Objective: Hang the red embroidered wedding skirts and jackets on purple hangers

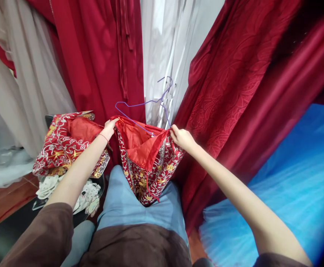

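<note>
A red embroidered skirt-like garment (162, 178), patterned in silver and gold with a plain red lining, hangs spread between my hands above my lap. My left hand (111, 126) is closed on its upper left edge. At the upper right edge my right hand (182, 138) pinches the cloth. A purple wire hanger (135, 105) stands tilted behind the garment, its hook upward; its lower bar crosses the garment's top edge. How the hanger is attached is hard to see. A thin red tie (147, 185) dangles down the front.
Left of me, another red embroidered garment (58, 148) lies in a heap over white dotted cloth (86, 194). Long red gowns (95, 55) and a patterned red dress (234, 100) hang ahead, with white fabric (154, 48) between them. Blue tulle (290, 193) spreads at the right.
</note>
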{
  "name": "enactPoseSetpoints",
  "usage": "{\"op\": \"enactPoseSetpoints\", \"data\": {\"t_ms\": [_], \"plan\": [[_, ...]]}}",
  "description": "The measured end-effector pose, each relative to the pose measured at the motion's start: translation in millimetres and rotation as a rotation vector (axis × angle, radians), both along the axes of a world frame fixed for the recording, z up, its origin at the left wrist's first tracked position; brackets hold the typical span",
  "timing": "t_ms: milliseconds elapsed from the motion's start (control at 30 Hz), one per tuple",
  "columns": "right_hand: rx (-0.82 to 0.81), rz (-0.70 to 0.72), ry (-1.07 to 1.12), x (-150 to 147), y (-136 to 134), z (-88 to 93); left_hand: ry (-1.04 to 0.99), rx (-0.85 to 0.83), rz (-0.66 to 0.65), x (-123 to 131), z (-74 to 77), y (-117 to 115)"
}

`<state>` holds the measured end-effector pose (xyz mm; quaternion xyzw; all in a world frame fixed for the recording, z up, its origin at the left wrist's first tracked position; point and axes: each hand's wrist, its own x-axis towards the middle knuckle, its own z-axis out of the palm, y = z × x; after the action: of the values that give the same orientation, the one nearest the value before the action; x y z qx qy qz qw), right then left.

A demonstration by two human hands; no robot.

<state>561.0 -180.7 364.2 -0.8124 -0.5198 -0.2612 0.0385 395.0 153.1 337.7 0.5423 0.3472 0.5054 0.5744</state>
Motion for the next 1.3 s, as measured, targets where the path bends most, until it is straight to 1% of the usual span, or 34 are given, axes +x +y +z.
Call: {"op": "enactPoseSetpoints", "data": {"t_ms": [33,67,100,200,233,300,367,400,433,467,533,567,600,667,700,767,867,967,1067,1167,1233,1300], "plan": [[0.003,-0.009,0.002,1.9,-1.2,-0.7,0.023,0.058,0.009,-4.9,1.2,0.1],[0.008,-0.014,0.009,4.3,-2.8,-1.4,0.091,0.152,0.018,-10.4,2.5,-0.9],[0.011,-0.018,0.017,7.2,-4.8,-2.3,0.21,0.281,0.025,-15.8,4.0,-3.2],[0.0,-0.039,0.029,16.7,-10.2,-4.7,0.737,0.738,0.002,-28.1,9.1,-18.3],[-0.005,-0.054,0.026,19.6,-11.3,-5.2,0.893,0.849,-0.016,-29.9,10.9,-25.1],[-0.009,-0.081,0.015,24.4,-12.1,-5.8,1.083,0.96,-0.09,-30.4,15.2,-37.6],[-0.001,-0.082,0.007,26.9,-11.5,-6.6,1.168,1.004,-0.189,-27.9,21.7,-45.7],[0.005,-0.071,0.004,27.3,-10.9,-7.4,1.16,1.022,-0.213,-25.7,26.1,-47.7],[0.01,-0.054,0.002,27.3,-10.1,-8.3,1.115,1.044,-0.199,-22.8,31.0,-48.8],[0.015,-0.036,0.0,26.8,-9.1,-9.5,1.041,1.076,-0.145,-19.1,36.2,-49.2],[0.026,-0.005,-0.001,25.4,-6.8,-12.0,0.862,1.17,0.003,-8.8,46.0,-50.1],[0.031,0.005,0.0,24.7,-5.7,-13.2,0.795,1.219,0.042,-2.4,49.9,-51.2],[0.037,0.012,0.003,24.3,-4.9,-14.1,0.761,1.262,0.042,4.5,52.8,-52.6],[0.051,0.018,0.011,24.8,-5.0,-15.4,0.762,1.319,-0.025,17.9,55.7,-56.3],[0.061,0.017,0.017,25.9,-6.1,-15.7,0.771,1.326,-0.051,23.5,56.2,-58.0],[0.093,0.017,0.027,29.4,-10.5,-16.1,0.756,1.306,-0.062,30.1,56.4,-59.9],[0.174,0.049,0.056,36.1,-19.2,-16.7,0.671,1.275,-0.092,27.8,58.2,-59.1],[0.298,0.128,0.115,40.2,-22.4,-14.7,0.63,1.268,-0.104,18.9,60.8,-59.1],[0.465,0.198,0.165,41.3,-14.4,-3.0,0.649,1.269,-0.067,14.8,59.6,-65.0],[0.573,0.221,0.161,43.8,1.3,20.1,0.652,1.253,-0.073,18.4,52.2,-74.4],[0.588,0.235,0.144,47.1,12.1,36.0,0.637,1.228,-0.077,22.6,45.9,-80.0],[0.551,0.261,0.159,49.4,20.8,46.7,0.621,1.206,-0.06,25.7,41.5,-83.3]]}}
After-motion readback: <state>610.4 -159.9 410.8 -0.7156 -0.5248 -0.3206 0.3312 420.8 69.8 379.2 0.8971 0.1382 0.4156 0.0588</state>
